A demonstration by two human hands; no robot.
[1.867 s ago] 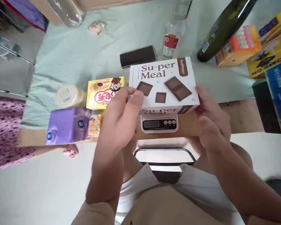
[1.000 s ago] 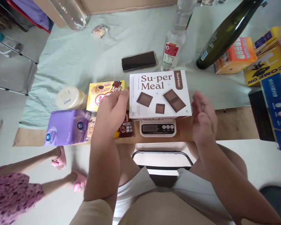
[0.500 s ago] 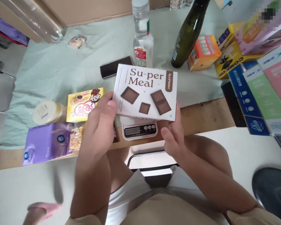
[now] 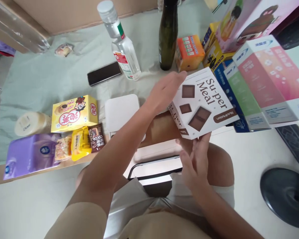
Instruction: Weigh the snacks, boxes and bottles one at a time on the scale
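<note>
My left hand (image 4: 164,91) on far-left edge, my right hand (image 4: 195,159) under near edge: both hold Su-per Meal box (image 4: 204,104); long axis slants far-left to near-right, right of scale (image 4: 122,111).

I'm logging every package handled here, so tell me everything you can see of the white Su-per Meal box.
The Su-per Meal box is a flat white cardboard carton with brown lettering, three brown squares and a brown brand tab. It looks closed and undamaged. It is held in the air, turned and tilted, beside the stacked boxes. The left hand grips its far edge; the right hand supports it from below.
</note>
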